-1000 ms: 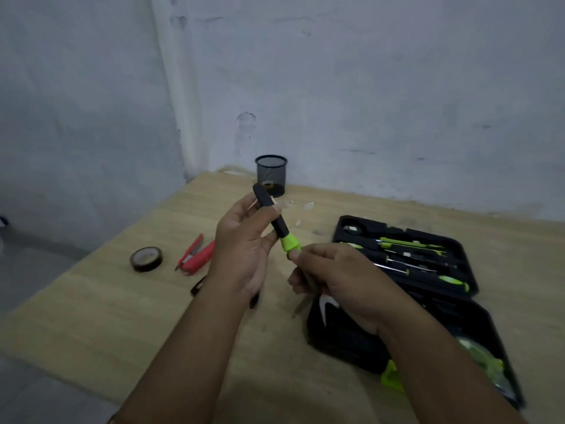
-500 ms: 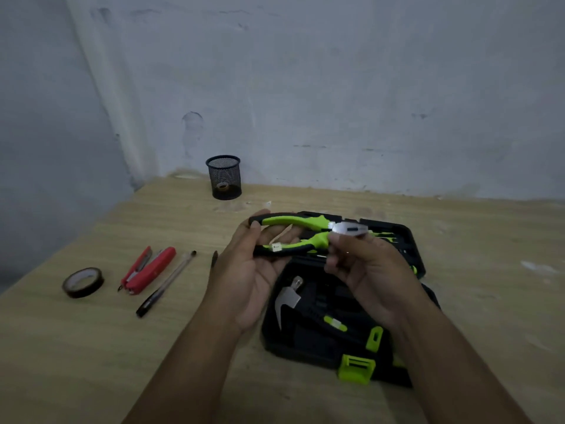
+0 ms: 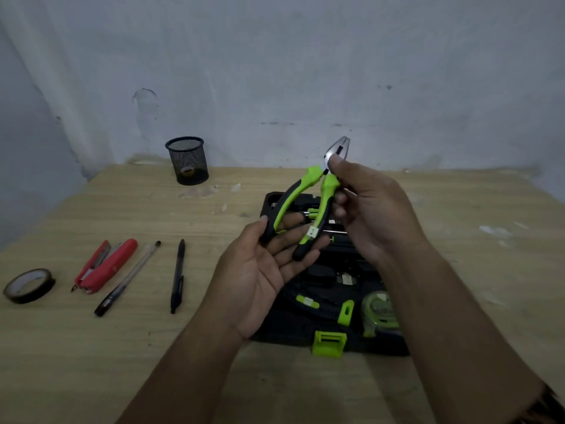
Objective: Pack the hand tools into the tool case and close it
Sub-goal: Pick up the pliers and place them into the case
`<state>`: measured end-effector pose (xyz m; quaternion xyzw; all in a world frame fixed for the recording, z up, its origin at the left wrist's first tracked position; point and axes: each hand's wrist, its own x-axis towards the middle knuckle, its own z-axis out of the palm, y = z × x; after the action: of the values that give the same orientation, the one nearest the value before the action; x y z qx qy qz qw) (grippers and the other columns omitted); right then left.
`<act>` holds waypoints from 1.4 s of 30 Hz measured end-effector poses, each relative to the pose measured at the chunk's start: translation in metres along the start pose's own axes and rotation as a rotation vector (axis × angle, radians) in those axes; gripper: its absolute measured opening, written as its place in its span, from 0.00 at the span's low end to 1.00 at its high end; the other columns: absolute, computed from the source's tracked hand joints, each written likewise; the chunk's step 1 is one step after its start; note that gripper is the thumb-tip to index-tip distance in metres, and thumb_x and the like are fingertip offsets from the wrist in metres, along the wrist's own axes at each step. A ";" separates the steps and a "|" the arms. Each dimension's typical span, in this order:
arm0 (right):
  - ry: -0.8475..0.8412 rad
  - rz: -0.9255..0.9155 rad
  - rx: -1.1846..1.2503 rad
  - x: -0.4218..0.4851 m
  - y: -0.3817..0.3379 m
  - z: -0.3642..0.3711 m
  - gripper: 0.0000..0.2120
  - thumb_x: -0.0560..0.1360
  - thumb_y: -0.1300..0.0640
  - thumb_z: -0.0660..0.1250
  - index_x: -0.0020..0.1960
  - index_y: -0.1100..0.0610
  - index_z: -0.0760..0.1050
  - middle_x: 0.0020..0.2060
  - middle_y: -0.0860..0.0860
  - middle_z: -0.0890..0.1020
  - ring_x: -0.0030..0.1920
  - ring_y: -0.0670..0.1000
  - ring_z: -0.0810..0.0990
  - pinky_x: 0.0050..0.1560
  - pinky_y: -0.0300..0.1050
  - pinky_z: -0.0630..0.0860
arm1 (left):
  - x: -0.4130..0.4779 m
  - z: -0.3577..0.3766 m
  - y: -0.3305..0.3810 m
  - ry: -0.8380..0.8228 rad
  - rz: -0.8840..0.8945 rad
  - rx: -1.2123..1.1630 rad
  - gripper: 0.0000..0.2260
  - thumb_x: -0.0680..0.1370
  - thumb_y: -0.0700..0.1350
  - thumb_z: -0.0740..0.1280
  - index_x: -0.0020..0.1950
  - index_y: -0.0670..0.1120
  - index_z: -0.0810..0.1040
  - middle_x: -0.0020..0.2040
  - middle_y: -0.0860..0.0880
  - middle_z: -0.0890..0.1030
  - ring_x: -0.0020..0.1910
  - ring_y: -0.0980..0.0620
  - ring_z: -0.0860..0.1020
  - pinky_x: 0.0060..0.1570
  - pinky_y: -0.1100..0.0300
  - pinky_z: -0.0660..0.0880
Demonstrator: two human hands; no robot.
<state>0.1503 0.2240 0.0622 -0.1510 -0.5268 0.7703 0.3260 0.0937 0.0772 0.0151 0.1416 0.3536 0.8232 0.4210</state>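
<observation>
Green-and-black pliers [image 3: 318, 203] are held in the air above the open black tool case [image 3: 330, 304], silver jaws pointing up and away, handles spread. My right hand [image 3: 370, 209] pinches the pliers just under the jaws. My left hand [image 3: 266, 270] lies palm up beneath the handles, with its fingers touching their ends. In the case I see a green tape measure [image 3: 379, 310], a green latch [image 3: 328, 342] on the near edge, and screwdrivers [image 3: 312, 214] in the lid, partly hidden by my hands.
On the wooden table [image 3: 153, 347] to the left lie a roll of black tape [image 3: 29, 284], a red stapler [image 3: 105, 266], a clear pen [image 3: 128, 278] and a black pen [image 3: 177, 275]. A black mesh cup [image 3: 187, 160] stands by the wall.
The pliers swung from lying level between my hands to jaws-up, and their handles spread. The view shifted right, and the case now sits straight below my hands.
</observation>
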 end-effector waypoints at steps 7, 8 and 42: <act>-0.095 -0.030 -0.118 0.001 -0.002 -0.009 0.11 0.78 0.53 0.66 0.47 0.59 0.83 0.38 0.54 0.82 0.35 0.50 0.79 0.36 0.42 0.76 | 0.009 0.004 -0.007 -0.092 0.050 -0.027 0.15 0.84 0.41 0.55 0.65 0.37 0.75 0.57 0.37 0.83 0.53 0.47 0.84 0.49 0.52 0.82; -0.109 0.009 -0.117 0.000 0.000 -0.011 0.14 0.80 0.50 0.64 0.50 0.59 0.83 0.40 0.55 0.83 0.38 0.52 0.79 0.37 0.43 0.77 | 0.011 0.009 -0.010 -0.095 0.055 -0.013 0.14 0.84 0.39 0.55 0.65 0.37 0.75 0.58 0.37 0.83 0.53 0.47 0.84 0.50 0.54 0.82; 0.367 0.117 0.054 0.013 0.037 -0.109 0.08 0.80 0.63 0.59 0.58 0.59 0.65 0.47 0.67 0.81 0.44 0.61 0.85 0.45 0.59 0.83 | 0.076 -0.034 -0.037 0.003 0.385 1.199 0.09 0.81 0.47 0.64 0.45 0.47 0.81 0.37 0.50 0.82 0.33 0.56 0.76 0.31 0.69 0.70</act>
<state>0.1904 0.3018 -0.0134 -0.3107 -0.4280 0.7613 0.3751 0.0514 0.1367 -0.0399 0.4129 0.7224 0.5432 0.1122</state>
